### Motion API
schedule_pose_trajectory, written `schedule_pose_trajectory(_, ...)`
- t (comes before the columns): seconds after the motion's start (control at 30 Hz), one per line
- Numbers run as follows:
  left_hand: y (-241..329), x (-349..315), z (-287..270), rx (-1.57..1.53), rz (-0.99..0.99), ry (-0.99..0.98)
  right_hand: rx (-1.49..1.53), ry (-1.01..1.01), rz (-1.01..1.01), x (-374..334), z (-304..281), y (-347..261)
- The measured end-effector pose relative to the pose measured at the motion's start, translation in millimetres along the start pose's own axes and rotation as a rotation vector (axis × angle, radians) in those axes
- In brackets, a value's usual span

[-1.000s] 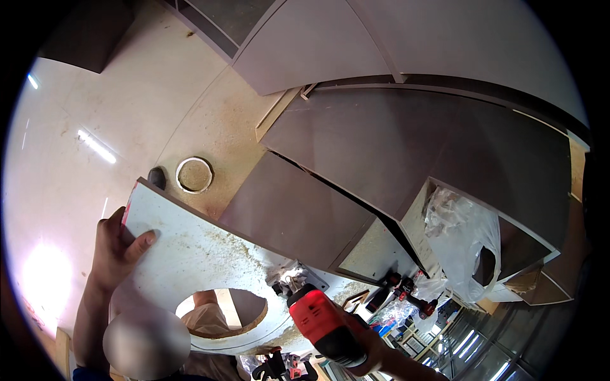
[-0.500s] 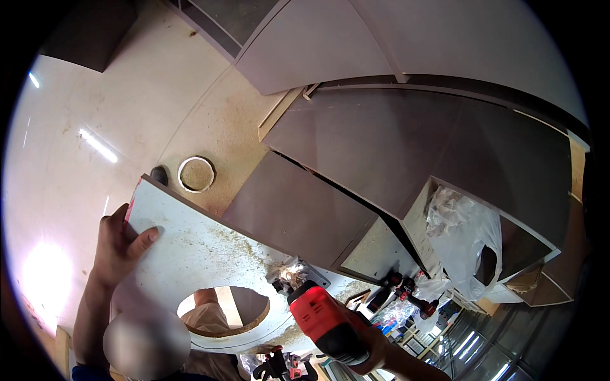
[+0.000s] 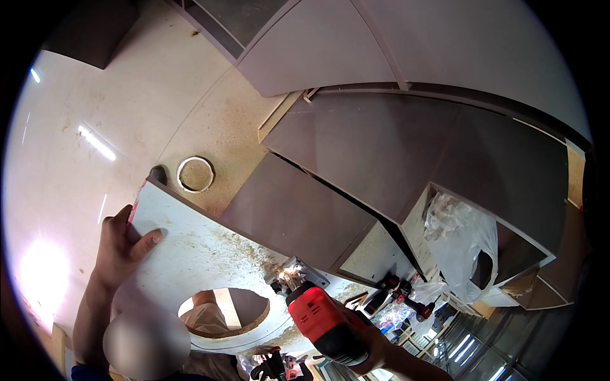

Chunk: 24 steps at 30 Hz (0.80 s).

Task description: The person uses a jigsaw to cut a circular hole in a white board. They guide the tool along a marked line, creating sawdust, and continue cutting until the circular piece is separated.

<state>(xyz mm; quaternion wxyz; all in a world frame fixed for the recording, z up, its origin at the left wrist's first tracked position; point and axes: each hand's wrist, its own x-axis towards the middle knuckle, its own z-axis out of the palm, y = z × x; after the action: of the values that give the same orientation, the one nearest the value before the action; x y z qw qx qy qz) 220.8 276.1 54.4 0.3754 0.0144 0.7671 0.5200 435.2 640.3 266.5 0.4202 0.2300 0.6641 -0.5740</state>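
A white-faced board (image 3: 190, 235) lies in front of me, strewn with sawdust, with a large oval hole cut through it. My left hand (image 3: 122, 244) grips the board's left edge, thumb flat on the top face and fingers curled beyond the edge. In my right hand (image 3: 375, 352) is a red and black jigsaw (image 3: 321, 320). Its metal base plate (image 3: 309, 270) rests on the board near the far edge, right of the hole, and its front is lit. The blade cannot be made out. Through the hole a part of a leg shows.
Dark brown cabinet panels (image 3: 368, 146) stand beyond the board. A plastic bag (image 3: 460, 244) hangs in an open box on the right. Near it lies a red and black power tool (image 3: 410, 301); another (image 3: 276, 367) is at the lower edge. A white ring (image 3: 196, 174) lies on the dusty floor.
The view has shifted very slightly. Both hands keep their holds, and the jigsaw stays at nearly the same spot on the board.
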Motion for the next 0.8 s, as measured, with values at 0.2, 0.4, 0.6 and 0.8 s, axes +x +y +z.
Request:
schedule_pose_trajectory(0.2, -3.5, 1.0, -0.5, 0.028, 0.022, 0.002, 0.016, 0.027, 0.021, 4.6, 2.1, -9.1)
schedule_pose_trajectory(0.4, -0.8, -0.7, -0.3, 0.013, -0.008, 0.014, -0.087, -0.007, -0.008, 8.5, -3.4, -10.6)
schedule_pose_trajectory(0.6, -1.3, 0.1, -0.3, 0.0, -0.017, -0.002, -0.075, -0.028, 0.077, 4.4, -4.7, -15.1)
schedule_pose_trajectory(0.8, 0.7, 0.3, 1.3, -0.009, -0.017, 0.004, 0.154, -0.012, 0.118, 3.5, -1.5, -14.1)
